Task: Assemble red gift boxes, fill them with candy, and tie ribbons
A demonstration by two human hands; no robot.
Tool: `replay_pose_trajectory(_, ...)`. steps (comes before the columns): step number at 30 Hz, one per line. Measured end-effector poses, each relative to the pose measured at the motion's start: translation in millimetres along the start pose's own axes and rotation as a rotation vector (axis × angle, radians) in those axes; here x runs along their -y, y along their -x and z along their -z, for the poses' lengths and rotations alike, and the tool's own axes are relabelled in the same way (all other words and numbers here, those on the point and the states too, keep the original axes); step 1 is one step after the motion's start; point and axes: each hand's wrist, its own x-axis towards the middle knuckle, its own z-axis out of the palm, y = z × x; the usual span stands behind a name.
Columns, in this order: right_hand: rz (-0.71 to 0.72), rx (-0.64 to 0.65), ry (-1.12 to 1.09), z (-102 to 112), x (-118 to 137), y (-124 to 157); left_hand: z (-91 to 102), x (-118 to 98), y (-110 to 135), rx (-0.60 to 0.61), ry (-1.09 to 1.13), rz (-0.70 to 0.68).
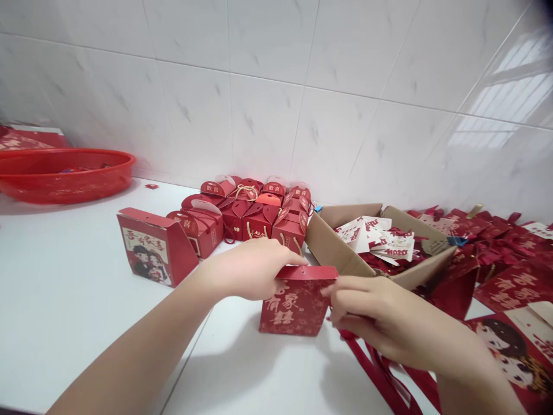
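Observation:
A small red gift box point(296, 302) with gold characters stands on the white counter point(64, 300) in front of me. My left hand point(248, 268) grips its top left edge, fingers curled over the rim. My right hand point(367, 314) pinches the box's upper right corner, and red ribbons point(375, 369) trail under that hand. Behind the box stands a cluster of several finished red boxes point(254, 210) with folded tops and cord handles.
A red box with a cartoon couple point(153, 248) stands at the left. An open cardboard carton point(341, 242) of flat cards sits to the right, with flat red box blanks point(505, 271) beyond it. A red plastic basin point(60, 173) rests far left against the tiled wall.

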Motion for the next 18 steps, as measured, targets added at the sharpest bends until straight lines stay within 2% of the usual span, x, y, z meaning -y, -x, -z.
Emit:
replay_pose_trajectory(6, -0.022, -0.069, 0.052, -6, -18, -14, -0.3, -1, -1, 0.072, -0.059, 0.017)
replay_pose_trajectory(12, -0.032, -0.072, 0.024, -4, -22, -9, 3.4, -7, -2, 0.232, 0.103, -0.043)
replay_pose_trajectory(18, -0.084, -0.031, 0.021, -2, -26, -9, -1.1, -8, -5, 0.197, 0.051, 0.048)
